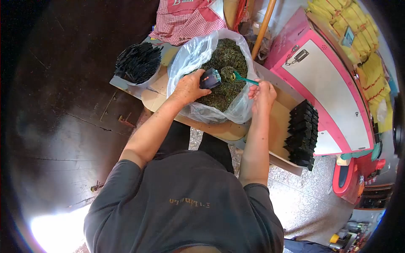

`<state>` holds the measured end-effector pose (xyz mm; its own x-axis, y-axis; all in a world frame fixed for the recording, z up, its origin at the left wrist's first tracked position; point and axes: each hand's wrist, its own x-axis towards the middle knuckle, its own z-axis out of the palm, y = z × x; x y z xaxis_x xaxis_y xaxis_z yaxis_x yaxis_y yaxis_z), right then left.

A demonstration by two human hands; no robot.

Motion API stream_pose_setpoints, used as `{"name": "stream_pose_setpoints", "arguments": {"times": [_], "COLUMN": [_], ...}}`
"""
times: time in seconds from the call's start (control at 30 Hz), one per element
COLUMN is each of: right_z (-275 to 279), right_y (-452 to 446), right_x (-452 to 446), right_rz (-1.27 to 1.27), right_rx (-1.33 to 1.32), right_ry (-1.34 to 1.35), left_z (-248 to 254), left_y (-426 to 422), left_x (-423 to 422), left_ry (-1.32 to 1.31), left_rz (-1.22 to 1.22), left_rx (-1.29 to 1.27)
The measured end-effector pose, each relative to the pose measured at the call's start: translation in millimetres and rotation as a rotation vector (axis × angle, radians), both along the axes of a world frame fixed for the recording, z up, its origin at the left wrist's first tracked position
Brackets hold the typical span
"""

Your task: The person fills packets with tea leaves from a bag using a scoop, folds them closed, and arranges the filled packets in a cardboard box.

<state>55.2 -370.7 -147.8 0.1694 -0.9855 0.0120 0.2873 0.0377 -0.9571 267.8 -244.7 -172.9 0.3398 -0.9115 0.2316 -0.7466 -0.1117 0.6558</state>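
My left hand point(188, 88) is closed around a small black packet point(209, 79), tilted so that its shiny end points right over the leaves. Pinched in my right hand point(264, 95) is a green spoon point(247, 79). Its bowl end reaches the dark green dried leaves point(224, 96), close to the packet's end; whether the spoon carries leaves is hard to make out. These leaves, which look like tea, fill a large clear plastic bag point(180, 62) with its mouth spread wide. The inside of the packet is hidden from me.
Flat black packets point(138, 62) crowd a round tub on the left. More black packets point(302, 134) stand in rows in a cardboard box point(275, 126) on the right. Beyond are a pink-and-white cabinet point(322, 80), yellow packs point(373, 80), a wooden pole point(264, 27) and a checked cloth point(187, 23).
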Motion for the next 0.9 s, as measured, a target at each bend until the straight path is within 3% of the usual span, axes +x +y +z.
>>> {"name": "stream_pose_setpoints", "arguments": {"times": [0.37,0.5,0.6,0.7,0.9], "right_z": [14,12,16,23,28], "right_y": [29,39,46,50,43], "right_x": [24,32,34,31,15], "right_rz": [0.113,0.2,0.217,0.201,-0.012], "right_rx": [-0.111,-0.351,-0.712,-0.829,-0.706], "right_ry": [0.152,0.294,0.441,0.518,0.41], "left_z": [-3,-2,0,-3,1], "left_y": [-2,-2,0,0,2], "left_x": [0,0,-1,1,1], "left_ry": [-0.052,-0.038,-0.033,-0.034,0.005], "left_rz": [0.015,0.02,0.02,0.016,0.011], "left_rx": [0.002,0.008,0.007,-0.01,0.003]}}
